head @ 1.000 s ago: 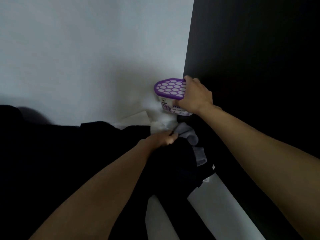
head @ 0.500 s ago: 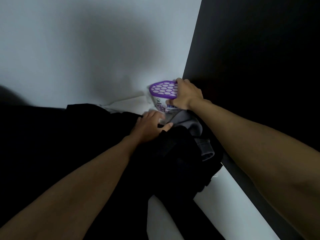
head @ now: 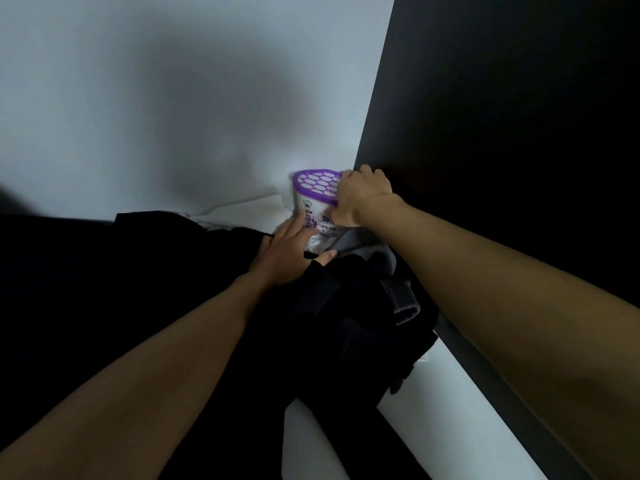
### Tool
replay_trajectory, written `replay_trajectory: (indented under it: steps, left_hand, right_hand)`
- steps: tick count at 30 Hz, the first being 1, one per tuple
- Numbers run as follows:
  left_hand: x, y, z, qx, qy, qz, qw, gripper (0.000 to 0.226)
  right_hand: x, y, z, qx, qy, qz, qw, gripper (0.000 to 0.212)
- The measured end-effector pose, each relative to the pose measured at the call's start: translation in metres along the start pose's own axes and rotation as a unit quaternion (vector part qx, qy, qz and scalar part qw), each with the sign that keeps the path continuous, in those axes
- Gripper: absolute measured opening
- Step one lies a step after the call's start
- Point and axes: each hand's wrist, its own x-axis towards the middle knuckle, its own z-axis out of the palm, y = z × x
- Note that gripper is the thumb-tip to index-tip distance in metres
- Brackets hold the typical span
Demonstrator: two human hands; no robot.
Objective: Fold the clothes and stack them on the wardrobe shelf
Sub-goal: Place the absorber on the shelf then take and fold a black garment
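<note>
Purple-lidded tub [head: 317, 188] gripped by right hand [head: 363, 197]; left hand [head: 287, 254] fingers straight on black clothes [head: 329, 306].

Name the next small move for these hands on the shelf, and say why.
Probably: the right hand lifts the purple-lidded tub clear while the left hand slides the black clothes into the corner. The right hand grips the tub's lid edge, the left lies flat on the clothes, fingers touching the tub's side, and the tub fills the corner the pile meets.

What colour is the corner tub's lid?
A purple plastic lid with white honeycomb pattern; head view.
</note>
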Motion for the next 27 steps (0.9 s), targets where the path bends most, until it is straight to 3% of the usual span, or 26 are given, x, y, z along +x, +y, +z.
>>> replay_trajectory:
  steps: [6,9,12,14,17,19,21,24,27]
  left_hand:
    - [-0.016,0.016,-0.034,-0.033,-0.081,-0.013,0.996,0.09]
    - [-0.034,0.021,-0.052,-0.002,-0.063,-0.005,0.998,0.054]
    - [-0.063,0.036,-0.078,0.037,-0.028,0.012,0.999,0.035]
    - [-0.089,0.049,-0.101,0.055,0.007,0.014,0.998,0.027]
    - [-0.132,0.065,-0.128,0.102,0.046,-0.007,0.994,0.024]
    - [-0.165,0.073,-0.138,0.132,0.058,-0.025,0.989,0.024]
    - [-0.201,0.078,-0.152,0.161,0.068,-0.053,0.983,0.022]
    - [-0.261,0.081,-0.182,0.221,0.074,-0.119,0.965,0.022]
    - [-0.325,0.08,-0.218,0.262,0.065,-0.213,0.939,0.025]
  right_hand:
    - [-0.012,-0.007,-0.002,0.04,-0.015,0.014,0.999,0.066]
    - [-0.027,-0.008,-0.008,0.069,0.002,-0.003,0.998,0.069]
    - [-0.042,-0.004,-0.027,0.114,0.081,-0.046,0.989,0.049]
    - [-0.056,-0.008,-0.048,0.239,0.159,-0.076,0.955,0.036]
    - [-0.085,-0.028,-0.074,0.465,0.243,-0.092,0.846,0.024]
    - [-0.108,-0.045,-0.083,0.571,0.25,-0.099,0.776,0.022]
    - [-0.13,-0.064,-0.088,0.627,0.23,-0.111,0.736,0.023]
    - [-0.164,-0.091,-0.09,0.642,0.192,-0.141,0.729,0.025]
    - [-0.199,-0.121,-0.082,0.604,0.148,-0.195,0.759,0.02]
